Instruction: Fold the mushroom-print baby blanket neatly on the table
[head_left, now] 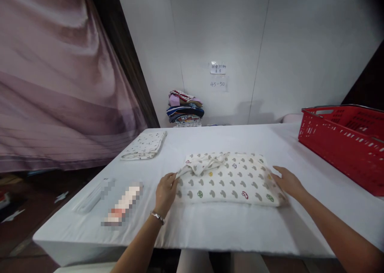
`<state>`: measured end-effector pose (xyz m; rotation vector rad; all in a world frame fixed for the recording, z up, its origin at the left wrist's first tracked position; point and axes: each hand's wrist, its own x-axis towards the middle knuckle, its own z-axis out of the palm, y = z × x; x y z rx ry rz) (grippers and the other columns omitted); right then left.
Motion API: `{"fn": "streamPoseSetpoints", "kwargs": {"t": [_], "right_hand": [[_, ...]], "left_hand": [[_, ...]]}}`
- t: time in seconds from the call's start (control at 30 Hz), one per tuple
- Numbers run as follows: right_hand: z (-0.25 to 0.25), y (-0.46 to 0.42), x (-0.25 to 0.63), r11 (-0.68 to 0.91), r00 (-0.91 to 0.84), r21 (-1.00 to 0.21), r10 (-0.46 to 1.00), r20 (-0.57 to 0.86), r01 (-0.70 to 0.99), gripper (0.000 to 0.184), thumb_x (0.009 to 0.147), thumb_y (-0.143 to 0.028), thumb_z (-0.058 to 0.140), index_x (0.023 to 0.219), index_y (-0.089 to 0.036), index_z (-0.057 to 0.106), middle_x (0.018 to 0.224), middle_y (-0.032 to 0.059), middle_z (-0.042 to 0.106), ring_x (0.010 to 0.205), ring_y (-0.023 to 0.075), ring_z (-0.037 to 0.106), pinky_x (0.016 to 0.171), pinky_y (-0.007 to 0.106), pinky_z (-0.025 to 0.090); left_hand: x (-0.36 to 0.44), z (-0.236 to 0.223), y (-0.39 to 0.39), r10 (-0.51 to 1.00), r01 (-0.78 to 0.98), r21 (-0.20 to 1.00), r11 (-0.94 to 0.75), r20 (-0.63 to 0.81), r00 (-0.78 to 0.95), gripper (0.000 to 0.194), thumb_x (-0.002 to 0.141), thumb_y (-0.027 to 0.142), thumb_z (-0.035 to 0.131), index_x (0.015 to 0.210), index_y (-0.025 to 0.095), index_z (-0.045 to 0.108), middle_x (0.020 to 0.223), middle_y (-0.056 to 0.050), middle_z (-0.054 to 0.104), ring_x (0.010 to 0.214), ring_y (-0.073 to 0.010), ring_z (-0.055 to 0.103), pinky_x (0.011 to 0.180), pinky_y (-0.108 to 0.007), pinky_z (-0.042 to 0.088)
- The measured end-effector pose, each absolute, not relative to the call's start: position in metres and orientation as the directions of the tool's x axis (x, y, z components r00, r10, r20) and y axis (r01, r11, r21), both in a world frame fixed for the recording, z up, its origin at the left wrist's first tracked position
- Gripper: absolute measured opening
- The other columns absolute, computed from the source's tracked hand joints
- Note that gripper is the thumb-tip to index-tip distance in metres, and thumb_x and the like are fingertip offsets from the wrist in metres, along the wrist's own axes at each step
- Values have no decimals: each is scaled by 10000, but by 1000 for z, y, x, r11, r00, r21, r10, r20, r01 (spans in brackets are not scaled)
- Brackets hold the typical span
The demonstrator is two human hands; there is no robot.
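Note:
A folded white cloth (pixel 223 183) printed with mushrooms, mostly grey with a few coloured ones, lies flat on the white table. Along its upper left part the top layer is bunched into a loose fold. My left hand (pixel 166 191), with a bracelet at the wrist, is closed on the cloth's left edge, thumb and fingers pinching it. At the opposite edge, my right hand (pixel 288 182) rests against the cloth with its fingers apart and the index finger stretched out. The cloth's lower right corner is blurred there. Part of the right fingers is hard to make out.
Another folded printed cloth (pixel 145 145) lies at the table's far left. Nearer are a clear plastic item (pixel 91 197) and a pixelated object (pixel 124 205). A red plastic basket (pixel 339 149) stands at right. Folded fabrics (pixel 185 109) are stacked beyond the table (pixel 228 229); a pink curtain (pixel 60 85) hangs left.

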<state>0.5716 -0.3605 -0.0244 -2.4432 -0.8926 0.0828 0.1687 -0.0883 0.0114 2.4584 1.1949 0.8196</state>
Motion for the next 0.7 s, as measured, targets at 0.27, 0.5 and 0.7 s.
{"fn": "streamPoseSetpoints", "kwargs": {"t": [0.27, 0.5, 0.7], "right_hand": [[16, -318, 492, -168, 348, -577, 912, 216, 799, 551, 818, -315, 463, 1363, -308, 379, 1323, 40, 498, 1126, 210, 522, 837, 307, 477], [24, -342, 454, -43, 144, -464, 972, 184, 885, 300, 809, -189, 385, 871, -243, 674, 914, 35, 657, 796, 179, 613, 684, 273, 487], [41, -427, 410, -95, 481, -715, 799, 360, 693, 293, 757, -383, 534, 1008, -416, 682, 1008, -13, 691, 934, 250, 641, 839, 385, 523]], "left_hand": [[186, 30, -219, -32, -53, 325, -944, 70, 997, 171, 832, 309, 489, 813, 217, 631, 798, -28, 671, 769, -174, 601, 779, -303, 437], [175, 45, -198, 405, 457, 178, -871, -265, 875, 390, 848, 488, 413, 726, 192, 634, 742, -45, 653, 716, -191, 602, 626, -274, 409], [214, 46, -179, 597, 571, 374, -731, -54, 800, 480, 811, 531, 450, 1189, 243, 516, 1085, -70, 590, 907, -218, 597, 739, -299, 429]]}}
